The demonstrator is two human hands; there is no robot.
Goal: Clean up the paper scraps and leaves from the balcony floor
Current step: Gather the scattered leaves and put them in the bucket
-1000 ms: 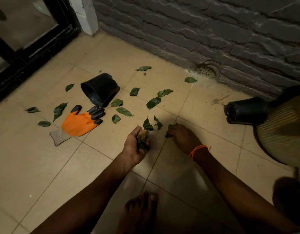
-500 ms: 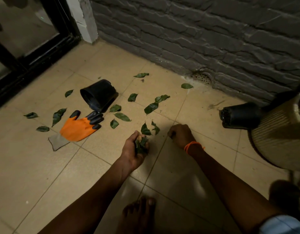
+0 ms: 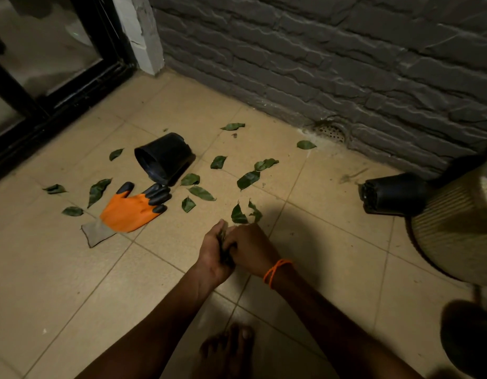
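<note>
Both hands are meeting low over the tiled floor (image 3: 59, 269). Left hand (image 3: 213, 254) is curling round a dark wad of gathered leaves (image 3: 225, 251), thumb up and fingers wrapped under it. Right hand (image 3: 250, 248), with an orange cord at the wrist, is pressing its curled fingers against that wad, apparently tucking a leaf in; whether it is holding anything of its own I cannot tell, since the contact is hidden between the palms.

Judging from this, the step in hand is collecting: loose leaves are being passed into the left-hand bundle. Much is left undone. Just beyond the fingertips two leaves (image 3: 239, 214) are lying on the tile, the nearest pickings. Further out and to the left of the hands, more leaves are lying scattered around a tipped black pot (image 3: 165, 158) and an orange glove (image 3: 132, 207); a few more are lying ahead and to the right, toward the wall drain (image 3: 331, 131). No paper scraps are plainly showing.

Next, the right hand probably needs to come free and reach forward to pinch up those two close leaves, while the left is keeping its grip firm so the wad is not spilling.
</note>
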